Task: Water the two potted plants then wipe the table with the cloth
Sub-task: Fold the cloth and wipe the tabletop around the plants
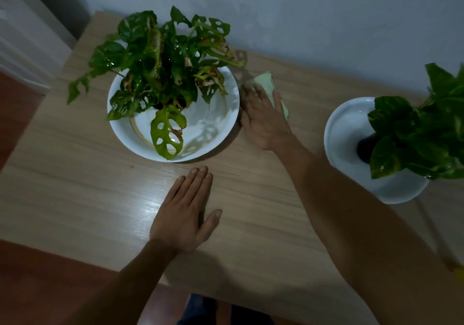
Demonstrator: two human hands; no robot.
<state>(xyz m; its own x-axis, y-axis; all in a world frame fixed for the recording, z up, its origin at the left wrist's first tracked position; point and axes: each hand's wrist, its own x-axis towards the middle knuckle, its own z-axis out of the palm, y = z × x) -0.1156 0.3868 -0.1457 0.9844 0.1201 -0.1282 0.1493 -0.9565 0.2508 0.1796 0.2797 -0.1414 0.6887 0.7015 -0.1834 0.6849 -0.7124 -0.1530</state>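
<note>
The cloth (270, 87) lies centre frame between both plants, my right hand (265, 118) pressed flat on it, fingers spread. My left hand (187, 211) rests open on the table (75, 186). Leaves glisten, so watering looks done; wiping is underway

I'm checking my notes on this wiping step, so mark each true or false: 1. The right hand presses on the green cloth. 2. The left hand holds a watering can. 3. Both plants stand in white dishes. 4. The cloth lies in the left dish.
1. True: the right hand lies flat on the green cloth.
2. False: the left hand rests open on the table, holding nothing.
3. True: the holed-leaf plant stands in the left dish, the other plant in the right dish.
4. False: it lies on the table between the dishes.
</note>
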